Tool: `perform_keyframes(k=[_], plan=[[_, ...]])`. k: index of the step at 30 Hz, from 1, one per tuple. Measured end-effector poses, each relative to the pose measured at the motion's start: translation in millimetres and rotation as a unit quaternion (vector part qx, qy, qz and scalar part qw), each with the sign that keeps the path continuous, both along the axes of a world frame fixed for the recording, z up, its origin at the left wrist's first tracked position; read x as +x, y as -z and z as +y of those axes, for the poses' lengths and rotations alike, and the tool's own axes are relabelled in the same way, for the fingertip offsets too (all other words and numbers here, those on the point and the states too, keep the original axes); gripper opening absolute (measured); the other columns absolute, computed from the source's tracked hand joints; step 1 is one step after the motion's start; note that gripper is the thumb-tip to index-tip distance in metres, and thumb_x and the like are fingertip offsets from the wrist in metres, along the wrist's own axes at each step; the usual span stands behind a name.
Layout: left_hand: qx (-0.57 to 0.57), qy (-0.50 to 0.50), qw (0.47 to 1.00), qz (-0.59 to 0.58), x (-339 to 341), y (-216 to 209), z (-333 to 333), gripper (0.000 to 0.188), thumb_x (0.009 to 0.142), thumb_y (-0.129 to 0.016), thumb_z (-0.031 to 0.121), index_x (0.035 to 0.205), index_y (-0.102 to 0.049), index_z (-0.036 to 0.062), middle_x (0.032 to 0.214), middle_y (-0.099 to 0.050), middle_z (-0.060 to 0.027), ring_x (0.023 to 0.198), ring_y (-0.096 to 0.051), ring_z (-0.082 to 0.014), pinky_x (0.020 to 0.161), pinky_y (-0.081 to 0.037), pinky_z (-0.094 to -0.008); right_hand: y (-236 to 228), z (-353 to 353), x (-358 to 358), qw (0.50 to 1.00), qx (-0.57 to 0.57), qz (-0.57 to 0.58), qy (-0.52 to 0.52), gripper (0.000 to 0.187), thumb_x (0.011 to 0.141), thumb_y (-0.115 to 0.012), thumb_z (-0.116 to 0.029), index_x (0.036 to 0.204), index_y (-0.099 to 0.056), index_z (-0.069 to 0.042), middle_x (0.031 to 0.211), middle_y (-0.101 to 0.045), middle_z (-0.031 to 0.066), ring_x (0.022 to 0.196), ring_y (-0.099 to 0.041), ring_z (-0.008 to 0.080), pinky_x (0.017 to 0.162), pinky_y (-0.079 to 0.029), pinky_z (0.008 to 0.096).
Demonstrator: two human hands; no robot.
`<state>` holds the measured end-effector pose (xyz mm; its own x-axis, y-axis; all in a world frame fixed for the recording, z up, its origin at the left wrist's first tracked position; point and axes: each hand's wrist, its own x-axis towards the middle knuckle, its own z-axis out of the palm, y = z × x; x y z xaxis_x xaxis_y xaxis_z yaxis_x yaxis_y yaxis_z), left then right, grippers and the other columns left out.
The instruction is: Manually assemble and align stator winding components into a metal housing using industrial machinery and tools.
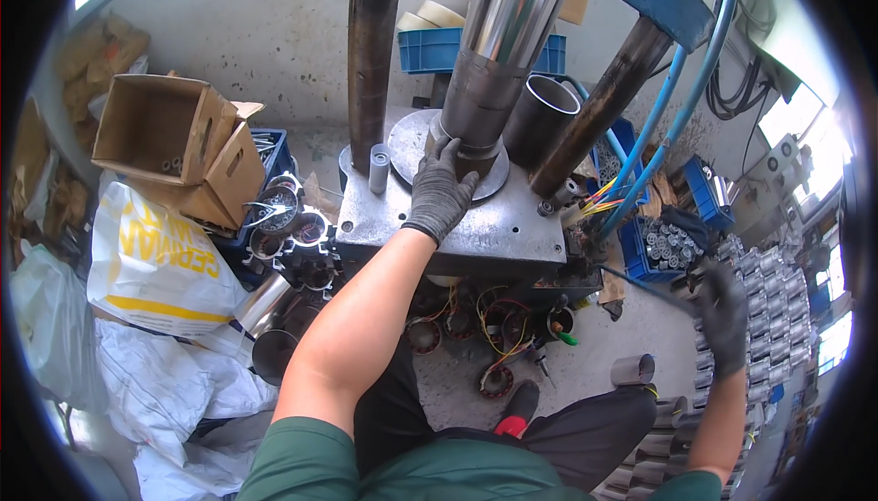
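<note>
My left hand (444, 192), in a dark grey knit glove, reaches to the lower end of the press's thick steel ram (494, 71). Its fingers and thumb curve against a dark metal sleeve (476, 154) under the ram, on a round steel plate (411, 143). Part of the sleeve is hidden behind the glove. Out to the right, my right hand (724, 318), gloved too, hangs in the air beside rows of stacked metal cylinders (773, 318). Motion smears its fingers. A small grey cylinder (379, 169) stands upright on the press table (366, 218).
Steel columns (370, 53) flank the ram, and blue hoses (672, 117) run down the right. Left are cardboard boxes (151, 126), a white-and-yellow bag (151, 259) and wound motor parts (306, 227). Wired stators (494, 379) lie below the press. A blue bin (645, 268) holds small metal parts.
</note>
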<state>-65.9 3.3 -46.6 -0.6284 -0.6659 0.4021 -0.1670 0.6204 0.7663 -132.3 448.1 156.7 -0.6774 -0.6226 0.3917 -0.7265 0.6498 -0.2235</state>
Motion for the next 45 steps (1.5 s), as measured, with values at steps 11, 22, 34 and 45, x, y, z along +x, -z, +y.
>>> perform_keyframes(k=[11, 22, 34, 45], plan=[[-0.017, 0.015, 1.000, -0.002, -8.4, -1.7, 2.0, 0.069, 0.089, -0.075, 0.022, 0.150, -0.049, 0.0043, 0.155, -0.048, -0.0172, 0.138, -0.049, -0.0381, 0.119, -0.038, -0.0475, 82.1, 74.2, 90.5, 0.944, 0.224, -0.237, 0.044, 0.019, 0.084, -0.070, -0.023, 0.091, -0.074, -0.005, 0.088, -0.072, 0.0192, 0.085, -0.071, 0.0398, 0.078, -0.057, 0.0468], [-0.023, 0.019, 0.999, 0.019, -11.2, 1.6, -4.4, 0.071, 0.087, -0.076, 0.021, 0.150, -0.048, 0.0042, 0.152, -0.050, -0.0188, 0.136, -0.050, -0.0399, 0.118, -0.040, -0.0467, 59.8, 65.3, 60.0, 0.979, 0.029, -0.191, 0.065, 0.021, 0.085, -0.072, -0.007, 0.105, -0.072, 0.001, 0.092, -0.073, 0.0217, 0.081, -0.073, 0.0359, 0.074, -0.059, 0.0414], [0.059, -0.009, 0.937, 0.345, -92.7, -84.2, -31.4, 0.081, 0.076, -0.088, 0.016, 0.144, -0.048, -0.0009, 0.136, -0.060, -0.0236, 0.121, -0.063, -0.0386, 0.106, -0.050, -0.0432, -31.6, -23.9, -80.8, 0.981, -0.113, 0.152, 0.032, 0.014, 0.094, -0.067, -0.004, 0.109, -0.068, -0.002, 0.100, -0.073, 0.0188, 0.084, -0.072, 0.0357, 0.075, -0.057, 0.0414], [0.071, 0.037, 0.953, 0.291, -99.5, -108.1, -48.7, 0.093, 0.058, -0.100, 0.030, 0.133, -0.054, 0.0007, 0.125, -0.063, -0.0202, 0.116, -0.064, -0.0360, 0.106, -0.053, -0.0416, 35.7, 18.7, 83.2, 0.987, 0.041, 0.148, 0.042, 0.034, 0.081, -0.076, -0.010, 0.112, -0.067, 0.001, 0.109, -0.068, 0.0207, 0.105, -0.065, 0.0395, 0.096, -0.050, 0.0516]])
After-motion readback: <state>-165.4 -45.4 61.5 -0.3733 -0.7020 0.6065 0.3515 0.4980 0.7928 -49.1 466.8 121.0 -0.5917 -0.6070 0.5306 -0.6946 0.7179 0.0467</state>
